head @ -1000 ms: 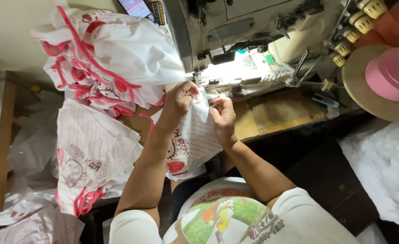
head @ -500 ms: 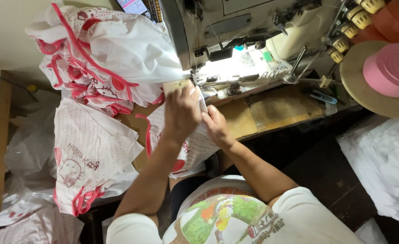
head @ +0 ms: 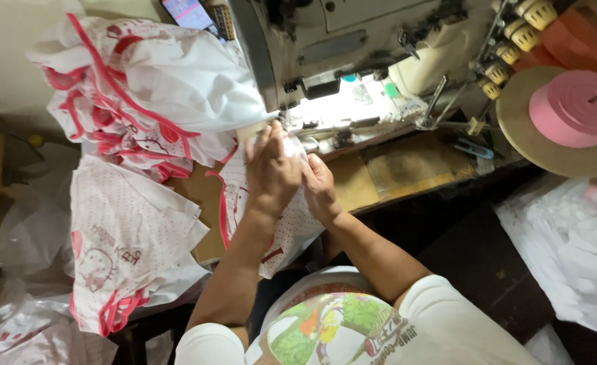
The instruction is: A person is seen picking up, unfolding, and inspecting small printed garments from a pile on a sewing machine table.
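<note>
Nearest the camera, both forearms reach up from the person's printed shirt toward the near edge of the wooden sewing table (head: 407,177). The left hand (head: 271,169) lies palm down, fingers stretched flat and close together, pressing the white dotted fabric piece (head: 281,226) onto the table; it grips nothing but holds the cloth down. The right hand (head: 319,186) sits just beside it, touching it, fingers curled onto the same cloth; whether it pinches the fabric cannot be told, since the left hand covers part of it. The fabric piece, edged with red trim, hangs over the table's near edge toward the person's lap, and its upper end runs under the hands toward the lit needle area of the sewing machine (head: 352,61). At the table's left edge a stack of finished white pieces (head: 126,236) with red print drapes downward, and above it, at the far left corner, a bigger heap of white and red cloth (head: 143,88) rests against the machine. Past the right edge a pink ribbon roll (head: 572,105) lies on a round tan disc (head: 528,145).
</note>
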